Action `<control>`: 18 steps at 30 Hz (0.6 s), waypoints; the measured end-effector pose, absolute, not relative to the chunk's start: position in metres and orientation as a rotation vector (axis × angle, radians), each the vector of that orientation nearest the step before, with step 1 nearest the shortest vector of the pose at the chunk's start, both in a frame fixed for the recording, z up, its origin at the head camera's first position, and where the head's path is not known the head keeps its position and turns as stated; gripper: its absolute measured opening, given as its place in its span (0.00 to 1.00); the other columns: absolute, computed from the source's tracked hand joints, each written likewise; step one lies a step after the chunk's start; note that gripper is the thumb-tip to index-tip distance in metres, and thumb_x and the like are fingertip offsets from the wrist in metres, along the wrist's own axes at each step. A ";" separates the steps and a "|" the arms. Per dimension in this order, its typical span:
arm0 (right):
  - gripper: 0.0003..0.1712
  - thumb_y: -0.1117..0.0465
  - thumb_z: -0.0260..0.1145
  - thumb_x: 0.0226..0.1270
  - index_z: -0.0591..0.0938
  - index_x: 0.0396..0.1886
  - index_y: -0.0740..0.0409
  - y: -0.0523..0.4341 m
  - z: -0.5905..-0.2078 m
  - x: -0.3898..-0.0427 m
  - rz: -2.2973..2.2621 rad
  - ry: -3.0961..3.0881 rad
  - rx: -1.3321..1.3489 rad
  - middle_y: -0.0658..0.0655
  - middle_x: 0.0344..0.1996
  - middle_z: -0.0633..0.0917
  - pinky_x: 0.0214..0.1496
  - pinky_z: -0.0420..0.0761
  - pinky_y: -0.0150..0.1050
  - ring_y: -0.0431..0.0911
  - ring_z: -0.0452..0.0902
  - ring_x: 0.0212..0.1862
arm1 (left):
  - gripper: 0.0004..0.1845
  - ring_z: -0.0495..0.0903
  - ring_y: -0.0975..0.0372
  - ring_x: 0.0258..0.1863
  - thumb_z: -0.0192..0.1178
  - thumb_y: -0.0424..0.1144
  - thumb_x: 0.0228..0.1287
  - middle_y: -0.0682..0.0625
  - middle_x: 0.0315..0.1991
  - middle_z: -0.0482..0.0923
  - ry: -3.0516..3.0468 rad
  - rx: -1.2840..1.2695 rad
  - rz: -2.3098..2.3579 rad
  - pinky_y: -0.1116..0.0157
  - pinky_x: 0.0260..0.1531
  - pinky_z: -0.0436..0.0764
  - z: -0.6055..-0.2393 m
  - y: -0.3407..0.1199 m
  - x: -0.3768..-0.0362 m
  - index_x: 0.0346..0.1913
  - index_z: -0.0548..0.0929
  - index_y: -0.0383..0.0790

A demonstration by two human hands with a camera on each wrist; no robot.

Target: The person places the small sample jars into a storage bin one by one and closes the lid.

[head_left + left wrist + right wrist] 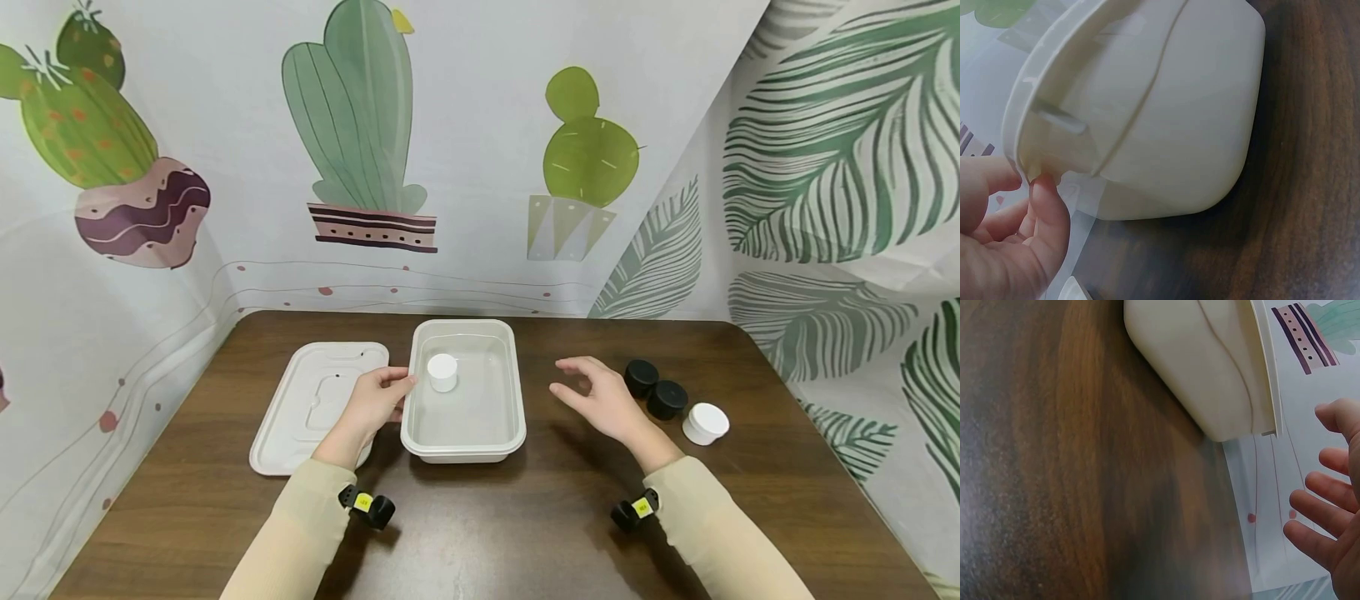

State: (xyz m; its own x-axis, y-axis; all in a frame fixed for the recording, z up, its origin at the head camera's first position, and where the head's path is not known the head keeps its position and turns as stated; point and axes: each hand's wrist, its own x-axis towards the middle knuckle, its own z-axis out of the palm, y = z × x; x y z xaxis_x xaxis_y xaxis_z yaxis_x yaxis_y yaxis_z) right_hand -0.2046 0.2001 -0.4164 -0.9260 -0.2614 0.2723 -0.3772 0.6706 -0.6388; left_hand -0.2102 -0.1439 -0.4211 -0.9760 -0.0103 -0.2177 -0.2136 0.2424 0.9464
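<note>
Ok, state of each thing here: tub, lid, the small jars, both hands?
Tub: open, upright, one white jar inside.
Lid: off, flat on the table left of the tub.
White jar in tub: upright.
Two black jars: on the table, capped.
White jar outside: on the table.
Left hand: touches the tub's rim.
Right hand: open, holds nothing.

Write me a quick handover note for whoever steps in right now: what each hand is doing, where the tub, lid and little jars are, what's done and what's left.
Left hand: fingers on the left rim of the white tub.
Right hand: open, holding nothing, hovering between the tub and the jars.
Things: tub at table centre; its lid lies flat to its left.
Done: one white jar stands inside the tub.
Left: two black jars and another white jar remain on the table, right of the right hand; the tub is uncovered.
</note>
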 end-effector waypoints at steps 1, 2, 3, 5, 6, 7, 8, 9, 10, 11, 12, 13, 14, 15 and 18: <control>0.26 0.49 0.66 0.62 0.78 0.55 0.59 0.201 -0.416 -0.204 1.099 -2.725 0.520 0.58 0.51 0.81 0.54 0.79 0.48 0.52 0.77 0.53 | 0.21 0.80 0.63 0.28 0.56 0.40 0.67 0.34 0.46 0.77 2.339 -0.218 1.826 0.67 0.26 0.82 -0.421 -0.144 -0.210 0.59 0.74 0.31; 0.26 0.49 0.66 0.62 0.78 0.55 0.59 0.201 -0.416 -0.204 1.102 -2.725 0.519 0.58 0.51 0.81 0.54 0.79 0.48 0.52 0.77 0.53 | 0.21 0.80 0.63 0.28 0.55 0.40 0.68 0.34 0.47 0.77 2.341 -0.216 1.823 0.67 0.26 0.82 -0.421 -0.144 -0.211 0.59 0.73 0.31; 0.26 0.50 0.66 0.62 0.78 0.55 0.59 0.202 -0.416 -0.204 1.105 -2.725 0.517 0.58 0.51 0.80 0.54 0.79 0.49 0.52 0.77 0.53 | 0.21 0.80 0.63 0.28 0.55 0.40 0.68 0.33 0.47 0.77 2.343 -0.213 1.819 0.67 0.27 0.82 -0.422 -0.144 -0.211 0.59 0.73 0.31; 0.26 0.50 0.66 0.62 0.78 0.55 0.59 0.204 -0.417 -0.203 1.109 -2.724 0.513 0.59 0.51 0.80 0.54 0.79 0.49 0.52 0.77 0.54 | 0.21 0.80 0.63 0.28 0.55 0.40 0.68 0.34 0.47 0.77 2.340 -0.218 1.818 0.67 0.27 0.82 -0.422 -0.143 -0.211 0.59 0.74 0.32; 0.26 0.50 0.66 0.62 0.77 0.55 0.59 0.205 -0.417 -0.203 1.110 -2.725 0.513 0.59 0.51 0.80 0.54 0.78 0.50 0.52 0.77 0.54 | 0.21 0.80 0.63 0.28 0.55 0.40 0.68 0.34 0.47 0.77 2.342 -0.215 1.816 0.67 0.27 0.82 -0.422 -0.143 -0.211 0.59 0.74 0.32; 0.26 0.50 0.66 0.62 0.77 0.55 0.59 0.206 -0.416 -0.203 1.113 -2.725 0.511 0.59 0.51 0.80 0.54 0.78 0.50 0.52 0.77 0.54 | 0.21 0.80 0.63 0.28 0.55 0.40 0.68 0.34 0.47 0.77 2.343 -0.210 1.816 0.67 0.27 0.82 -0.422 -0.143 -0.211 0.59 0.73 0.32; 0.26 0.50 0.66 0.62 0.77 0.55 0.59 0.207 -0.417 -0.203 1.112 -2.725 0.511 0.59 0.51 0.80 0.54 0.78 0.51 0.52 0.77 0.54 | 0.21 0.80 0.63 0.28 0.55 0.40 0.68 0.34 0.47 0.77 2.343 -0.207 1.816 0.67 0.27 0.82 -0.422 -0.143 -0.210 0.59 0.73 0.32; 0.25 0.50 0.66 0.62 0.77 0.55 0.59 0.208 -0.418 -0.203 1.108 -2.723 0.511 0.59 0.51 0.80 0.54 0.78 0.51 0.53 0.77 0.54 | 0.21 0.80 0.63 0.27 0.55 0.40 0.68 0.34 0.46 0.78 2.343 -0.208 1.819 0.67 0.27 0.82 -0.422 -0.143 -0.211 0.59 0.74 0.32; 0.25 0.50 0.66 0.62 0.78 0.55 0.59 0.209 -0.418 -0.203 1.106 -2.722 0.510 0.59 0.51 0.80 0.54 0.78 0.51 0.52 0.77 0.54 | 0.21 0.80 0.63 0.27 0.55 0.40 0.67 0.35 0.46 0.78 2.341 -0.210 1.823 0.67 0.26 0.82 -0.422 -0.144 -0.211 0.58 0.74 0.32; 0.25 0.50 0.67 0.62 0.78 0.55 0.59 0.209 -0.418 -0.203 1.104 -2.722 0.509 0.59 0.51 0.80 0.54 0.78 0.51 0.52 0.77 0.54 | 0.21 0.80 0.64 0.27 0.56 0.40 0.67 0.35 0.45 0.78 2.340 -0.210 1.827 0.67 0.26 0.82 -0.422 -0.144 -0.211 0.58 0.74 0.32; 0.25 0.50 0.67 0.62 0.78 0.55 0.58 0.210 -0.419 -0.203 1.100 -2.720 0.509 0.59 0.51 0.81 0.53 0.79 0.50 0.52 0.77 0.53 | 0.21 0.80 0.64 0.27 0.56 0.40 0.67 0.35 0.45 0.78 2.340 -0.209 1.828 0.68 0.26 0.82 -0.422 -0.144 -0.211 0.58 0.74 0.31; 0.25 0.50 0.67 0.62 0.78 0.55 0.58 0.211 -0.419 -0.203 1.096 -2.719 0.510 0.59 0.51 0.81 0.53 0.79 0.50 0.52 0.77 0.53 | 0.21 0.80 0.64 0.27 0.56 0.40 0.67 0.35 0.45 0.78 2.340 -0.209 1.828 0.68 0.26 0.82 -0.422 -0.144 -0.211 0.59 0.74 0.31; 0.25 0.50 0.67 0.62 0.78 0.55 0.58 0.212 -0.420 -0.203 1.092 -2.718 0.511 0.60 0.51 0.81 0.53 0.79 0.50 0.52 0.77 0.53 | 0.21 0.80 0.64 0.27 0.56 0.40 0.67 0.36 0.44 0.78 2.340 -0.212 1.829 0.68 0.26 0.82 -0.422 -0.144 -0.211 0.59 0.74 0.31; 0.25 0.50 0.67 0.62 0.78 0.55 0.58 0.213 -0.420 -0.203 1.089 -2.718 0.511 0.60 0.51 0.81 0.53 0.79 0.50 0.52 0.77 0.53 | 0.21 0.80 0.64 0.26 0.56 0.40 0.67 0.36 0.44 0.78 2.338 -0.214 1.830 0.68 0.26 0.82 -0.422 -0.145 -0.211 0.59 0.74 0.31; 0.25 0.50 0.67 0.62 0.78 0.54 0.59 0.216 -0.420 -0.203 1.089 -2.720 0.504 0.60 0.50 0.81 0.53 0.79 0.51 0.53 0.78 0.52 | 0.22 0.79 0.65 0.27 0.56 0.40 0.67 0.37 0.44 0.78 2.333 -0.209 1.831 0.68 0.25 0.81 -0.421 -0.145 -0.211 0.59 0.73 0.30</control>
State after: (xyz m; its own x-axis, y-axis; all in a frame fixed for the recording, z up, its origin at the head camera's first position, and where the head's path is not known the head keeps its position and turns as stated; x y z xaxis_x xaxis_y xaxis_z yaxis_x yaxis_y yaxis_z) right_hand -0.2029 0.2155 -0.4199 -0.9288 -0.2465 0.2767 -0.3694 0.6765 -0.6371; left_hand -0.2107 -0.1448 -0.4212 -0.9761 -0.0066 -0.2172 -0.2125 0.2369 0.9480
